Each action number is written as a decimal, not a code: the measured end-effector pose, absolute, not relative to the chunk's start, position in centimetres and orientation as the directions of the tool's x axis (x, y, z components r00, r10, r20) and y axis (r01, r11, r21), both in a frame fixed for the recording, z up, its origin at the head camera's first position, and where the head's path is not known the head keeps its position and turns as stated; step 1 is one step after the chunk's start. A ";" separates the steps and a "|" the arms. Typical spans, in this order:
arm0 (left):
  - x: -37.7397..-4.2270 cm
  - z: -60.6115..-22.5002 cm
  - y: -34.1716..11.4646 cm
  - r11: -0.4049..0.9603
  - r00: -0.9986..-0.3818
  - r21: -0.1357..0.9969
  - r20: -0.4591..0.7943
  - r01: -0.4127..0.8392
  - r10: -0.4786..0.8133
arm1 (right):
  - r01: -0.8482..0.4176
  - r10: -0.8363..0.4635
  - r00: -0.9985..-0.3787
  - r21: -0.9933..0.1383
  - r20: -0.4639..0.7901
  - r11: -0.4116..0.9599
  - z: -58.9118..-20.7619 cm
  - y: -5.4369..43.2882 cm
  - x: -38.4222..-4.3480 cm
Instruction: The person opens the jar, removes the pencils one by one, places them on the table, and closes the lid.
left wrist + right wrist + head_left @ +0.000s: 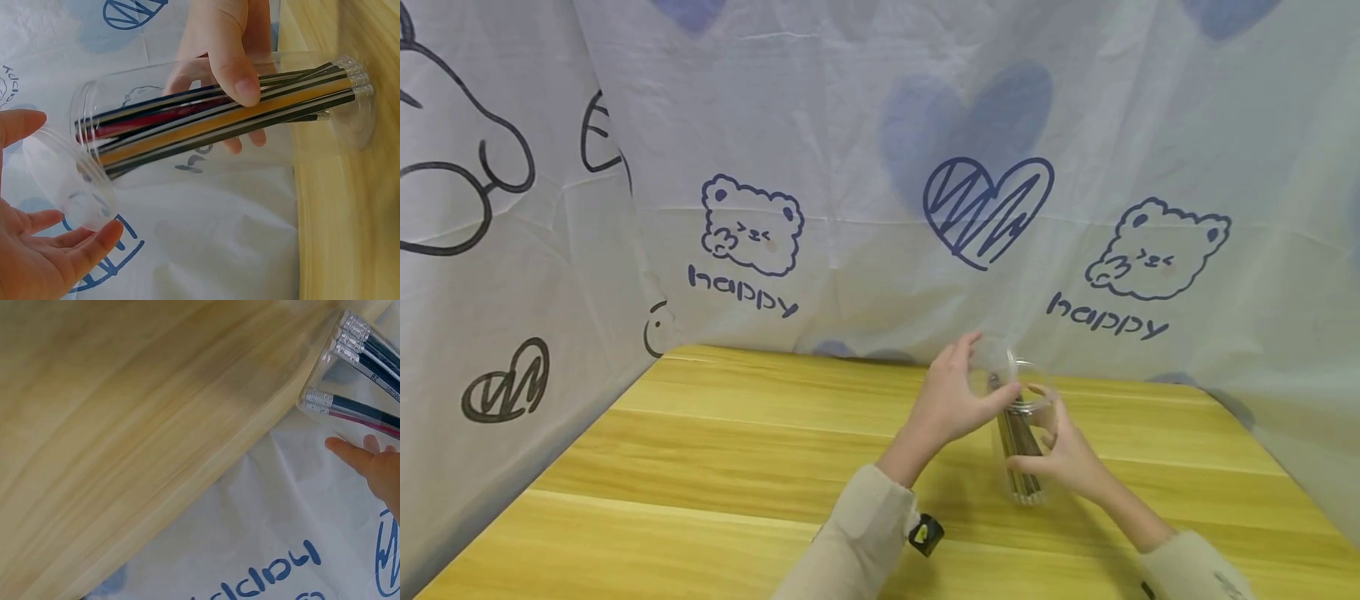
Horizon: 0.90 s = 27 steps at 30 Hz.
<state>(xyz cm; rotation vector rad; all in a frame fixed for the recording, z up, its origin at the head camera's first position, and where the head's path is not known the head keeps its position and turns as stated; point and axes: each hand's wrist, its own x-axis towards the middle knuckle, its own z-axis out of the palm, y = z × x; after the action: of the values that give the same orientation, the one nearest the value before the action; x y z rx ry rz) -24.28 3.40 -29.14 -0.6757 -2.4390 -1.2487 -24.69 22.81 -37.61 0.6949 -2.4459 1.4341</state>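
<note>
My right hand (1067, 454) grips a clear plastic cylinder (1036, 407) from the right side, thumb across its front. Inside it lean several striped pencils (219, 125), dark, yellow and red, their metal-banded eraser ends at the bottom. The cylinder stands upright on the table, or nearly so; whether its base touches is hard to tell. At its top, my left hand (958, 400) holds a clear round lid (69, 181) between thumb and fingers. That lid is tilted over the mouth, one edge close to the rim. Only part of my right hand shows in the right wrist view.
A yellow wood-grain table (760, 467) lies under both hands. Behind it hangs a white cloth (865, 275) printed with hearts, bears and the word "happy", and another stretch covers the left side. A small black object (927, 534) sits by the left sleeve.
</note>
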 end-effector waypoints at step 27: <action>-25.1 -31.0 3.4 0.393 -0.912 0.827 0.321 0.401 0.255 | -0.510 -0.286 -0.856 -0.789 0.430 0.342 -38.2 25.1 -24.5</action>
<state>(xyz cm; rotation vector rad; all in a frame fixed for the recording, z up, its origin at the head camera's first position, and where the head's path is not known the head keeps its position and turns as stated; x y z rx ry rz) -25.07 3.40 -31.05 -0.5938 -2.5004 -1.5470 -24.50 25.15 -38.19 0.7215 -2.3893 1.5250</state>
